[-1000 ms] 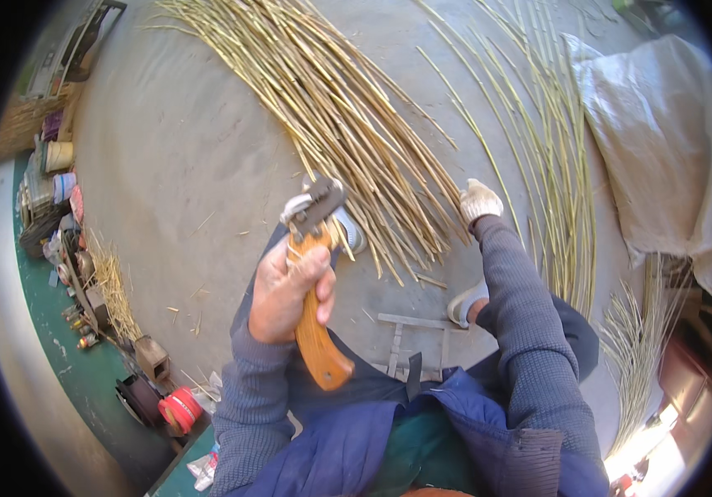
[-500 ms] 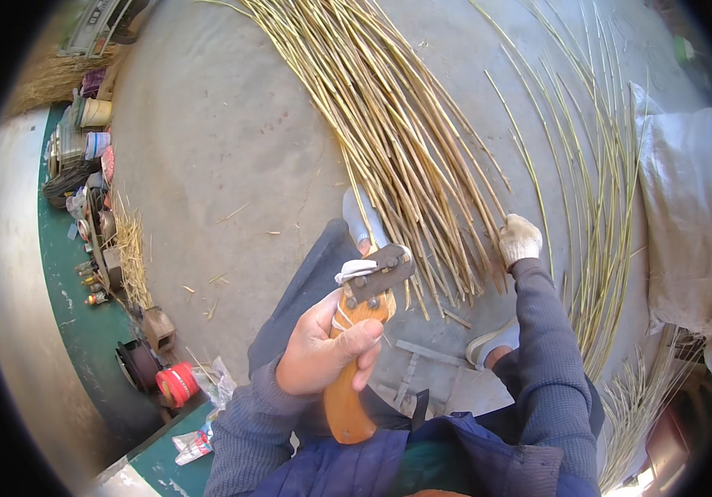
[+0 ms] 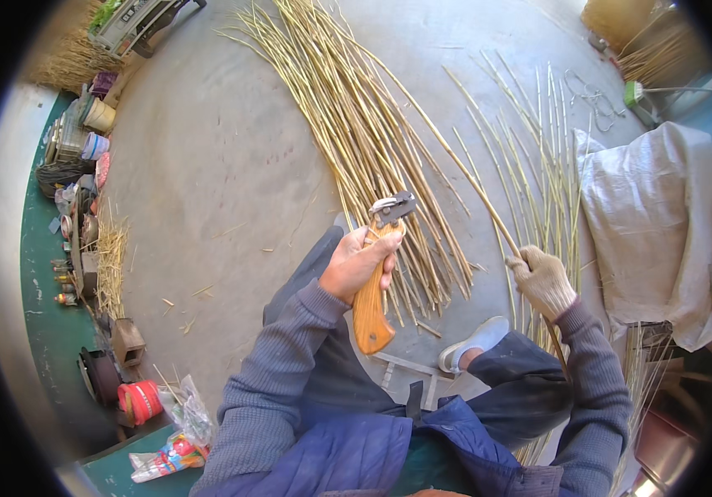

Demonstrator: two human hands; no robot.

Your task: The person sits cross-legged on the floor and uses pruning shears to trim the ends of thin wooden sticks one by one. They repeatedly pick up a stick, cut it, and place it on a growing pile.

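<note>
My bare left hand (image 3: 354, 267) is wrapped round a wooden-handled cutting tool (image 3: 370, 319), held up in front of me. Its dark metal head, bolted on and partly bound with white material, points away from me. Over on the right, my right hand (image 3: 546, 282) wears a pale knitted glove and is closed round one long brown stalk (image 3: 476, 189). The stalk slants from the far left down past the glove and along my forearm. A big bundle of similar stalks (image 3: 356, 124) lies on the floor ahead, partly behind the tool.
Thinner greenish stalks (image 3: 550, 174) lie spread on the right. Beyond them a whitish woven sack (image 3: 662, 224) covers something. Along the left, a green-topped bench (image 3: 41, 248) carries jars and oddments, with a red spool (image 3: 139, 402) near its close end. My shoe (image 3: 476, 341) rests on the concrete floor.
My right hand has moved away from the bundle to the right, drawing one stalk out with it. My left hand and the tool have shifted up a little. The view has also shifted.
</note>
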